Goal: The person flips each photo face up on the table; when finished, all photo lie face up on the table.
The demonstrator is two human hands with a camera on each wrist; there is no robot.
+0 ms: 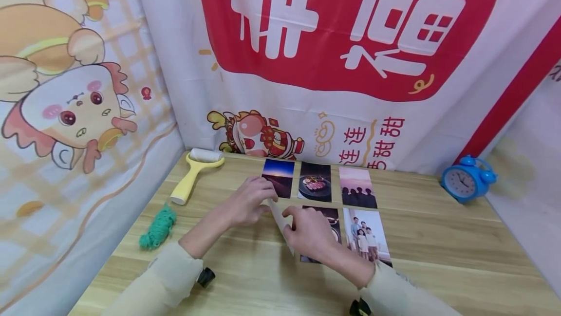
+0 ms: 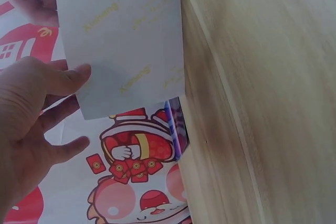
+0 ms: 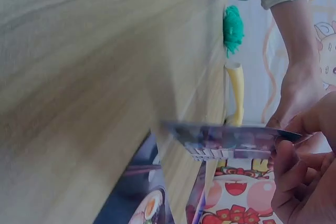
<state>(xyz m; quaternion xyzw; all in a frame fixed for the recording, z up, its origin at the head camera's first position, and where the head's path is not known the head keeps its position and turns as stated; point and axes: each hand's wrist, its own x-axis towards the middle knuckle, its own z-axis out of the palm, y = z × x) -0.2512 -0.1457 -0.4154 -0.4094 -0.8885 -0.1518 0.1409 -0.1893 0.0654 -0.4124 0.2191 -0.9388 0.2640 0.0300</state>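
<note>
Between both hands a photo print [image 1: 281,226] stands tilted on edge above the wooden table. Its white back, with faint yellow lettering, fills the upper part of the left wrist view. My left hand [image 1: 251,202] pinches one end of it with thumb and fingers. At the other end my right hand [image 1: 310,232] pinches its upper edge. The picture side shows only at a slant in the right wrist view. Around the hands lie a sunset photo [image 1: 278,178], a food photo [image 1: 314,182], a silhouette photo [image 1: 358,187], a family photo [image 1: 366,233] and a partly covered meal photo [image 1: 334,219].
A yellow-handled lint roller [image 1: 193,177] lies at the table's back left, with a bundle of green string [image 1: 158,228] nearer the front. The blue alarm clock [image 1: 466,178] stands at the back right. Printed cloth [image 1: 184,63] hangs behind and along the left side.
</note>
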